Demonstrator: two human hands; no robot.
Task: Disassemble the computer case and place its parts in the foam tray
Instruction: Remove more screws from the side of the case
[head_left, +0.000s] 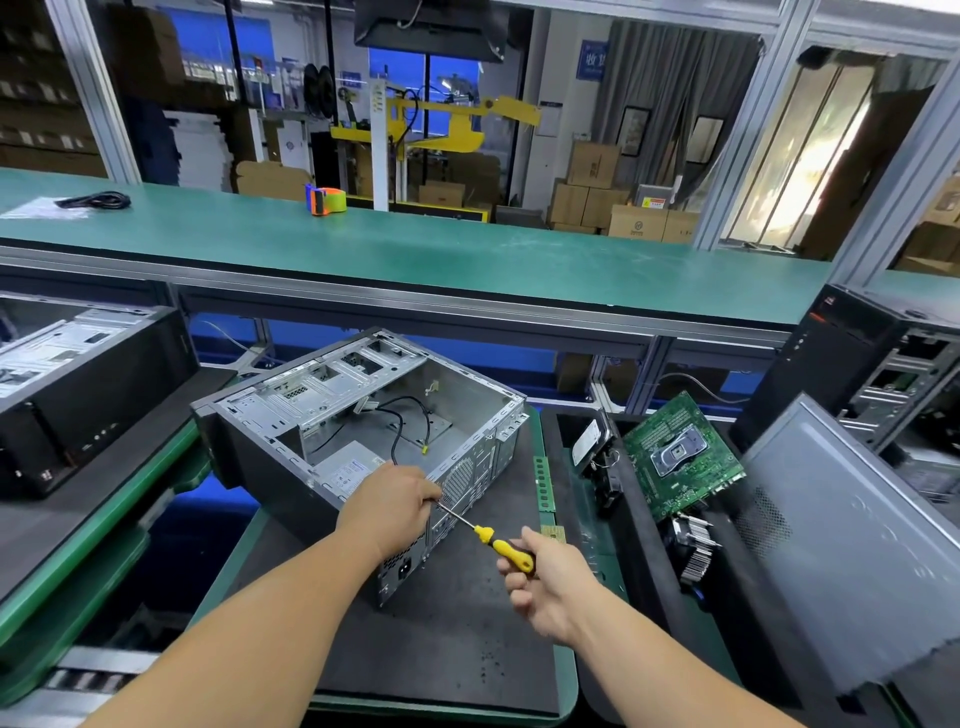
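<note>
Two hands at the rear corner of the computer case (363, 415), which lies on its side, open face up, on a dark mat (457, 639) on the counter (566, 680). Mat bare in front of the case, toward the near edge; a narrow strip free on the case's right. Left hand (395, 506) closed around the shaft end of the screwdriver (485, 535) at the case's rear panel. Right hand (545, 587) gripped on the yellow-black handle, clear of the case. Case mostly stripped: bare metal floor, loose black cables (410, 421), drive cage at far end, power supply (353, 473) still in near corner. Foam tray (649, 551) just right, holding green motherboard (680, 462) tilted, hard drive (592, 441) upright, heatsink (693, 551). RAM stick (544, 483) on the mat edge between case and tray. Grey side panel (852, 545) leans further right. Another case (78, 384) on the left, well apart.
</note>
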